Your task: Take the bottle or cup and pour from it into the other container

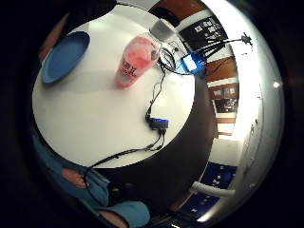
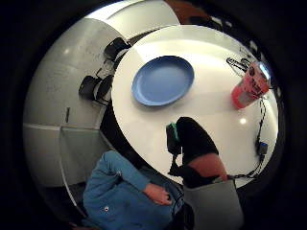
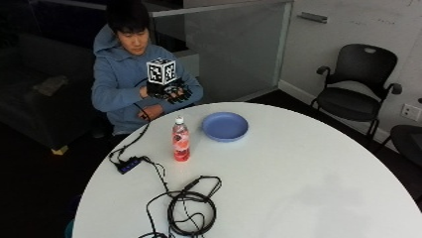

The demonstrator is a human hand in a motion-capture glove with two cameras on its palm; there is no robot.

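Open tabletop (image 3: 296,168) lies around the bottle (image 3: 181,140); the plate (image 3: 225,126) and cables (image 3: 188,206) stand near.

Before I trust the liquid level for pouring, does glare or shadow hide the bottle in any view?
Outside view: the clear plastic bottle of pink drink reads cleanly on the round white table. Little-finger palm view: bottle evenly lit, soft shadow beside it. Thumb-side view: bottle small, near the edge.

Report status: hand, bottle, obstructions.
Gloved right hand raised near chest, fingers relaxed, holding nothing. Bottle upright on table, capped, untouched. Blue plate beside it. Path clear.
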